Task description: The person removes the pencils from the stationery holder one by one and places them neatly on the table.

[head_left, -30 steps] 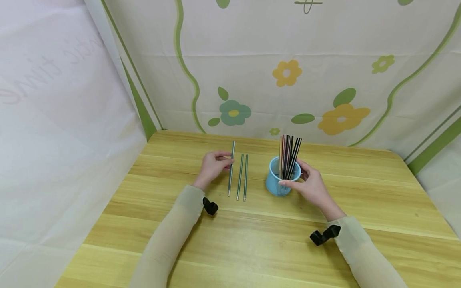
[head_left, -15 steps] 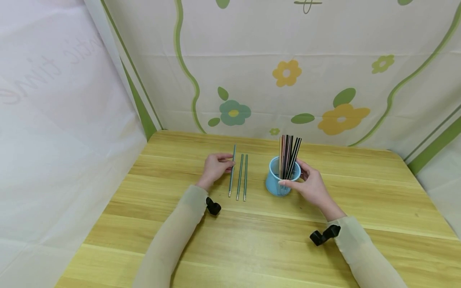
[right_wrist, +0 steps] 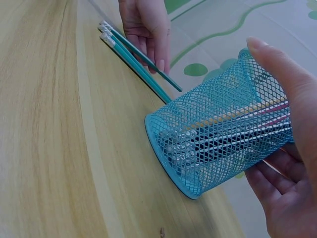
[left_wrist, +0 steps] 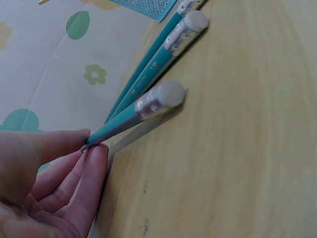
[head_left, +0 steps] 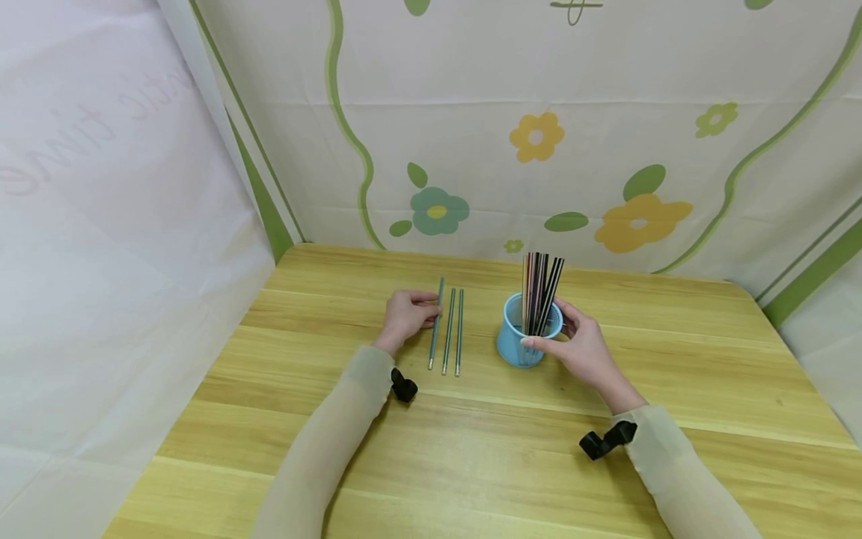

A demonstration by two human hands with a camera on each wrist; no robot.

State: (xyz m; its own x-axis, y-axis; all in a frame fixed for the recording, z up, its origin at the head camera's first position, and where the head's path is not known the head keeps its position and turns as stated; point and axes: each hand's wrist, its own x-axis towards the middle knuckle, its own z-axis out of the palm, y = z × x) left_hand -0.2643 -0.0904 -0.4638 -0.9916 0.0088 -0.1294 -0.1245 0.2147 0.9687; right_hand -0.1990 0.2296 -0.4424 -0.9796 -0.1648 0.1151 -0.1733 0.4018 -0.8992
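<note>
My left hand (head_left: 407, 316) pinches a teal pencil (head_left: 435, 340) between thumb and fingers. In the left wrist view, this pencil's white eraser (left_wrist: 171, 94) end lies low at the tabletop, the other end raised. Just right of it, two more teal pencils (head_left: 460, 333) lie side by side on the table, erasers toward me. My right hand (head_left: 584, 350) holds a light blue mesh pencil cup (head_left: 509, 349), thumb on the near rim and fingers round the far side. Inside the cup stand several black, striped and pinkish pencils (head_left: 536, 292), eraser ends down in the right wrist view.
The wooden table (head_left: 431, 457) runs back to a white fabric wall (head_left: 465, 142) printed with flowers. Another white cloth (head_left: 114, 247) hangs along the left side. A black wrist mount (head_left: 404, 386) sits on the left sleeve, another mount (head_left: 607, 440) on the right.
My left hand has shifted slightly right and toward me, lowering the far end of its pencil and bringing it nearer the other two. The right hand and cup have stayed still.
</note>
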